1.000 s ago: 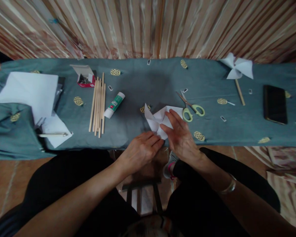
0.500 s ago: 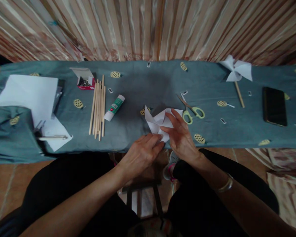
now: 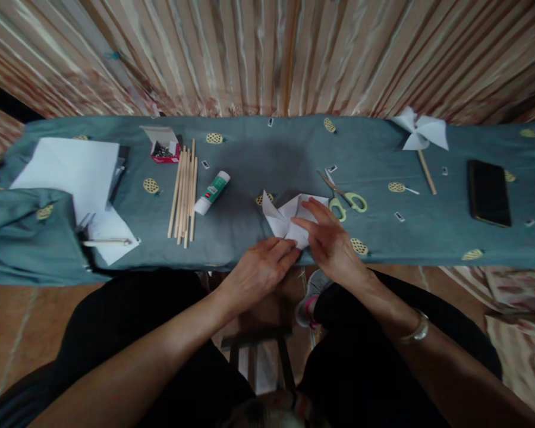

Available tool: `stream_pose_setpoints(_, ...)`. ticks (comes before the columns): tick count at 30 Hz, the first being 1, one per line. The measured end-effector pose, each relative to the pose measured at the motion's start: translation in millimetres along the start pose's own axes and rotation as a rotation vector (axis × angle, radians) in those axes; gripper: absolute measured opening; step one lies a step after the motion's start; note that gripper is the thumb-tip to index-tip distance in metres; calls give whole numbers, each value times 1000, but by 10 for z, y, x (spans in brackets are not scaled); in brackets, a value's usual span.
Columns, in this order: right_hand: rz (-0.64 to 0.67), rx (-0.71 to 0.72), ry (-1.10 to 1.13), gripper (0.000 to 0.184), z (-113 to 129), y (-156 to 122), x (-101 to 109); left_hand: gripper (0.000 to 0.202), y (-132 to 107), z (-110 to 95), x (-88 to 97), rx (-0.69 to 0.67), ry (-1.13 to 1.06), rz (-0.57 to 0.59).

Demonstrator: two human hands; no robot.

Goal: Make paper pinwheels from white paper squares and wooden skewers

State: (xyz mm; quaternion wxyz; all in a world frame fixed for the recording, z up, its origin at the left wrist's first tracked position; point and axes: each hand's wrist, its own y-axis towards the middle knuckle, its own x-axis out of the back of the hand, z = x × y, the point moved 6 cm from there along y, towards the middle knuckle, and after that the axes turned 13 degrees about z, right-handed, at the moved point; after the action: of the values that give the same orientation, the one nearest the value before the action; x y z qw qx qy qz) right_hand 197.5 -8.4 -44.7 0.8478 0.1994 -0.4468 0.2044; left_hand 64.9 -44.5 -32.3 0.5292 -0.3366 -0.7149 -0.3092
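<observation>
A partly folded white paper piece (image 3: pixel 282 219) lies near the front edge of the blue-grey cloth table (image 3: pixel 267 154). My left hand (image 3: pixel 261 270) rests at its near corner, fingers laid flat and pressing on the paper. My right hand (image 3: pixel 332 241) lies over the paper's right side, fingers stretched and pushing a flap toward the middle. Green-handled scissors (image 3: pixel 345 199) lie just right of the paper.
A glue stick (image 3: pixel 211 192), a bundle of wooden sticks (image 3: pixel 185 193), a small red box of pins (image 3: pixel 163 150) and white sheets (image 3: pixel 74 172) sit on the left. A finished white pinwheel (image 3: pixel 419 134) and a black phone (image 3: pixel 488 191) lie on the right.
My right hand's fingers have slid a little left across the paper, folding a flap inward. My left hand has stayed at the near corner. The view has shifted slightly.
</observation>
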Motion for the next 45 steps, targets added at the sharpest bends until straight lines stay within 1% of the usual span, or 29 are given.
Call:
stream_pose_setpoints(4, -34, -149, -72, 48, -201, 127, 86, 24, -24, 28, 34, -2, 5, -12)
stream_pose_setpoints(7, 12, -215, -122, 48, -325, 247, 98, 23, -53, 91, 98, -2, 26, -32)
stream_pose_setpoints(10, 37, -247, -134, 44, -352, 308, 144, 22, -94, 200, 181, 25, 69, -67)
stream_pose_setpoints(14, -10, -316, -106, 37, -345, 298, 290, 24, -145, 340, 247, 74, 117, -78)
stream_pose_setpoints(19, -46, -395, 0, 30, -420, 267, 423, 27, -173, 370, 298, 80, 74, -128)
stream_pose_setpoints(22, -113, -415, 141, 27, -512, 234, 457, 30, -168, 370, 344, 86, 49, -159)
stream_pose_setpoints(24, -178, -431, 281, 26, -594, 198, 454, 33, -168, 403, 388, 98, 32, -199)
stream_pose_setpoints(26, -214, -460, 413, 28, -675, 160, 421, 34, -170, 455, 417, 106, 20, -240)
stream_pose_setpoints(28, -196, -498, 482, 30, -725, 129, 369, 29, -165, 508, 409, 100, 12, -250)
stream_pose_setpoints(29, -184, -509, 476, 29, -729, 115, 354, 24, -160, 529, 393, 93, 8, -248)
stream_pose_setpoints(31, -189, -494, 377, 27, -680, 91, 372, 17, -146, 560, 344, 83, 0, -226)
stream_pose_setpoints(32, -208, -462, 297, 25, -626, 82, 401, 15, -138, 570, 316, 84, -3, -209)
stream_pose_setpoints(35, -274, -320, 63, 23, -381, 52, 488, 17, -107, 593, 235, 111, -18, -146)
stream_pose_setpoints(37, -294, -228, -28, 22, -205, 30, 506, 20, -89, 606, 203, 142, -39, -120)
stream_pose_setpoints(39, -271, -157, -61, 21, -53, 19, 473, 21, -75, 618, 198, 167, -66, -117)
stream_pose_setpoints(41, -206, -109, -53, 21, 62, 22, 396, 22, -68, 623, 216, 176, -89, -120)
stream_pose_setpoints(43, -148, -82, -40, 21, 138, 26, 320, 21, -73, 617, 256, 169, -105, -126)
stream_pose_setpoints(45, -123, -67, -36, 22, 173, 26, 284, 21, -95, 601, 314, 157, -111, -147)
